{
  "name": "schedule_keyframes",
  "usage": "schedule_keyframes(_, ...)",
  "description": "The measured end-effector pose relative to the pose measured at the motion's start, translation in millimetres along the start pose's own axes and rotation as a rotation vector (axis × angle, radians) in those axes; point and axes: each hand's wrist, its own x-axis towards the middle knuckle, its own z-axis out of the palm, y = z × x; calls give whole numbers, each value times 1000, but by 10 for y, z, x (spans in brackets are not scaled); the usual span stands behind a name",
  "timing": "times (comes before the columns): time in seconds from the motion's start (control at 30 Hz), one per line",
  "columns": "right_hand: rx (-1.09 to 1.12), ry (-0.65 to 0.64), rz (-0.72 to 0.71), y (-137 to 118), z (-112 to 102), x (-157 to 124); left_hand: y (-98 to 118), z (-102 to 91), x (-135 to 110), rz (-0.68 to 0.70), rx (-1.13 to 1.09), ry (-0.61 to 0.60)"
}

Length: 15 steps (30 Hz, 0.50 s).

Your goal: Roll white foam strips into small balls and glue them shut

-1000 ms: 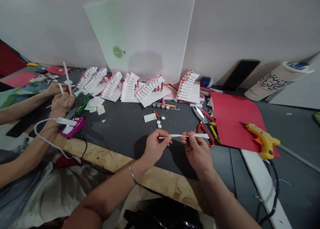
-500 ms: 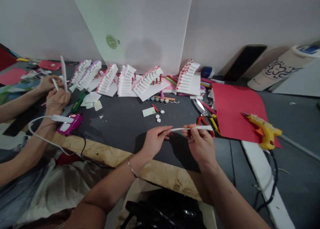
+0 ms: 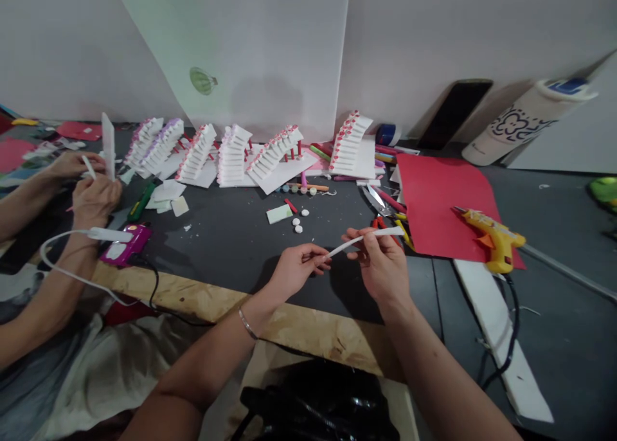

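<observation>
A narrow white paper strip [image 3: 345,245] stretches between my two hands above the dark tabletop, its left end lower than its right. My left hand [image 3: 295,270] pinches the left end between thumb and fingertips. My right hand [image 3: 383,264] grips it near the right end, with a flat white tip sticking out past the thumb. Just beyond my hands lie several small white discs [image 3: 299,229], a pale green card [image 3: 279,214] and a short red stick [image 3: 290,205]. Red-handled scissors [image 3: 378,203] rest behind my right hand, their handles partly covered by it.
Small white stair models [image 3: 274,152] with red and purple trim line the wall. On the right, a yellow glue gun [image 3: 499,238] lies on red paper [image 3: 443,197] near a white tumbler [image 3: 520,123]. At left, a co-worker's hands [image 3: 96,197] hold white pieces near a purple power adapter [image 3: 126,245].
The strip's right end has risen, so it slants more. My view has turned slightly right, shifting everything left. Both hands keep their hold.
</observation>
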Motion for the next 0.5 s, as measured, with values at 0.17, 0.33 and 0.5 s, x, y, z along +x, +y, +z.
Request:
schedule_keyframes(0.17, -35, 95, 26, 2, -28, 32, -24, -12, -6, -114, 39, -77)
schedule_keyframes(0.33, -30, 118, 49, 12, -37, 52, -11, -21, -12, -134, 52, -88)
schedule_keyframes(0.5, 45, 85, 55, 3, -13, 41, 13, -31, -3, -41, 146, -58)
